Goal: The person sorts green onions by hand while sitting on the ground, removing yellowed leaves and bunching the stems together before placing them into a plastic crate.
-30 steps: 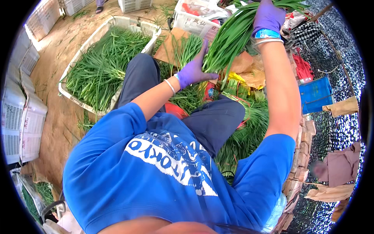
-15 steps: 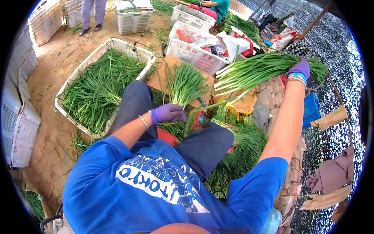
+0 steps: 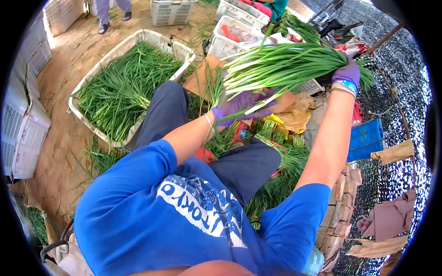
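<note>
The green bunch (image 3: 283, 64) is held up in the air, its pale stem ends toward the left. The right hand (image 3: 346, 71) has its grip clenched round the leafy end. The left hand (image 3: 239, 106) is spread beneath the stem ends; stems hide whether it touches. Good handling likely wants firm but uncrushing pressure on the leaves, with stems supported and aligned. Leftward stands a white crate (image 3: 183, 57) of loose greens (image 3: 124, 87).

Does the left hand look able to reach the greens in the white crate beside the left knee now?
Probably yes: the greens lie uncovered in the crate. The bent left knee stands between, so the left hand would likely have to pass over it.
</note>
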`<state>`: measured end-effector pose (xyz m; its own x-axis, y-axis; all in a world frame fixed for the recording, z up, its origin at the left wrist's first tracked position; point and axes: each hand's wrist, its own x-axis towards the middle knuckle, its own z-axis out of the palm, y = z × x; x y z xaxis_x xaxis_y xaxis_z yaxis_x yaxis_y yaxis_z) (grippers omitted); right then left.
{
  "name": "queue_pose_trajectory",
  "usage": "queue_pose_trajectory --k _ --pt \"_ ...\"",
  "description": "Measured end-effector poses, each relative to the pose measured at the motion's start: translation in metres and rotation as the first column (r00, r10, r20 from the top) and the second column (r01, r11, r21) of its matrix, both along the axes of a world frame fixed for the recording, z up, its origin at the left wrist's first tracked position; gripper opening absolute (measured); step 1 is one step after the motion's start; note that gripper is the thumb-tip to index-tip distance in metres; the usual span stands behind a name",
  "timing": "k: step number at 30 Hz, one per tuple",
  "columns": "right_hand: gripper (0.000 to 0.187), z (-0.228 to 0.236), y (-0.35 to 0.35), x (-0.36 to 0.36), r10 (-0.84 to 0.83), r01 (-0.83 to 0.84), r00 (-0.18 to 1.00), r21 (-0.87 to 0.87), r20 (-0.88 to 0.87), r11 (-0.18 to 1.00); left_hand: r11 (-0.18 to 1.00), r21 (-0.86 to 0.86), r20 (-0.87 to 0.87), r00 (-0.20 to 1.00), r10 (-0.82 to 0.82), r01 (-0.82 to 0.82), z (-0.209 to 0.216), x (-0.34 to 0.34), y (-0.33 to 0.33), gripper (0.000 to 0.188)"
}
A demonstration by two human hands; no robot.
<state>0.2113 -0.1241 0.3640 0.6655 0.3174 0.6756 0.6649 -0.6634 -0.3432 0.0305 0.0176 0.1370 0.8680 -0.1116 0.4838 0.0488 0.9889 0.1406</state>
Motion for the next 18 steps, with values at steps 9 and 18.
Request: queue_pose_trajectory --k 9,18 --pt "0.024 -0.030 -0.026 0.025 0.415 -0.116 0.900 0.846 -0.131 0.520 0.829 0.313 0.120 0.846 -0.519 0.464 -0.020 -0.041 -0.001 0.057" --pt "0.031 -0.088 -0.198 0.060 0.182 0.393 0.875 0.877 -0.449 0.276 0.400 0.916 -0.013 1.000 -0.025 0.022 -0.023 -0.096 0.089 0.037"
